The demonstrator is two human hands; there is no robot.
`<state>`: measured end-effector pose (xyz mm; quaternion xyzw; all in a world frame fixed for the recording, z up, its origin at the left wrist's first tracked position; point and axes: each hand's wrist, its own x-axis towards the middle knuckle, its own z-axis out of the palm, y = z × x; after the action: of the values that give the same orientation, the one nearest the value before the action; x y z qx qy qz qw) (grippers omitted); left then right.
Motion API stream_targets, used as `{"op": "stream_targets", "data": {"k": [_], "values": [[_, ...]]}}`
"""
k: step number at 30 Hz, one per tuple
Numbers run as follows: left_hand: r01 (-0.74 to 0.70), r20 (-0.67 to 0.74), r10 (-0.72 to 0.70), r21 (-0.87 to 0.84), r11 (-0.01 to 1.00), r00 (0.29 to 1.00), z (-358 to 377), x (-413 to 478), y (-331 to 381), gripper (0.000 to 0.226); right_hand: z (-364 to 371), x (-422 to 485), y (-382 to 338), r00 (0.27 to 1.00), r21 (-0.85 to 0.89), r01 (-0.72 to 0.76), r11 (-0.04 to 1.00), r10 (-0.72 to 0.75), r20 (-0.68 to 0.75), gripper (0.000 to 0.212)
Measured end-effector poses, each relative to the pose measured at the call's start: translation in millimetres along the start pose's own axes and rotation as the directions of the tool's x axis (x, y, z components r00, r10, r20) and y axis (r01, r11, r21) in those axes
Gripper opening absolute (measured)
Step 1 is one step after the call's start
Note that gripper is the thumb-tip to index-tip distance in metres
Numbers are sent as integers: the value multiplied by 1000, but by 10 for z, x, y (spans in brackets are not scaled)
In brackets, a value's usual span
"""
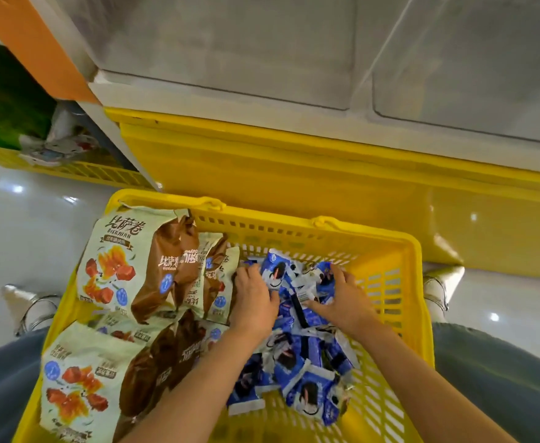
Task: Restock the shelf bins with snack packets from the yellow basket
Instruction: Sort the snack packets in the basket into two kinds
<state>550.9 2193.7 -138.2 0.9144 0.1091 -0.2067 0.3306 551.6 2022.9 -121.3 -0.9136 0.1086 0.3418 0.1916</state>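
**Scooping up the little blue packets**

Both my hands are down in the yellow basket [390, 247], in the heap of small blue packets [297, 372]. My right hand [339, 295] curls fingers and thumb round a bunch. My left hand [252, 302] has bent fingers in the heap; I cannot tell if it holds any. The packets look light, crinkly and slippery, so I think scooping from both sides is best, not squeezing.

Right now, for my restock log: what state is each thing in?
Basket: partly full.
Big bags: piled on the basket's left side.
Blue packets: loose heap on the right side.
Left hand: fingers down among blue packets, grip unclear.
Right hand: gripping blue packets.
Shelf bins: look empty.
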Motion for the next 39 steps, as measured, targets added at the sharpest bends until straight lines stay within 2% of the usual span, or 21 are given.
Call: {"op": "stream_targets", "data": {"k": [4,7,11,13,15,19,21,23,25,27,28,31,33,36,39], "values": [[-93,88,89,47,994,992,77,153,-64,66,-5,49,-4,998,-54,-1,999,4,64,95],[-62,97,62,-1,998,993,74,240,-59,59,16,28,-8,999,-24,-14,1000,15,40,92],[-24,75,19,70,997,997,80,248,-38,57,44,-89,-2,999,73,12,997,-10,-35,65],[-77,63,77,-11,997,995,65,198,-18,41,39,-186,12,996,111,57,992,-49,-76,53],[-142,61,150,-128,982,987,36,83,17,27,36,-294,33,985,160,116,980,-93,-145,50],[-219,70,251,-303,928,966,53,-255,103,20,-72,-472,-8,938,379,233,896,-105,-330,56],[-216,90,269,-380,899,959,105,-454,122,20,-138,-542,-45,913,369,294,882,-145,-381,48],[-222,159,305,-395,891,939,142,-630,88,22,-149,-626,-51,927,280,327,903,-249,-280,35],[-253,310,327,-257,933,892,165,-734,-12,27,-104,-714,6,951,133,308,942,-304,-46,29],[-327,433,322,-66,943,842,140,-794,-139,40,-82,-768,69,954,-25,272,962,-266,135,25],[-343,424,329,-43,938,844,126,-801,-182,41,-100,-766,97,961,-48,250,967,-242,132,24],[-298,191,314,-108,948,930,-18,-767,-237,40,-146,-689,75,975,3,217,976,-216,-53,34],[-287,95,294,-84,954,951,-96,-646,-224,46,-134,-581,-4,967,51,236,970,-229,-109,45],[-217,113,219,-25,976,969,-121,-377,-142,56,-33,-340,-94,969,41,240,970,-237,-75,72],[-32,215,40,-43,999,976,-59,-148,-124,69,101,-115,-145,971,-64,240,969,-241,-4,102]]}}
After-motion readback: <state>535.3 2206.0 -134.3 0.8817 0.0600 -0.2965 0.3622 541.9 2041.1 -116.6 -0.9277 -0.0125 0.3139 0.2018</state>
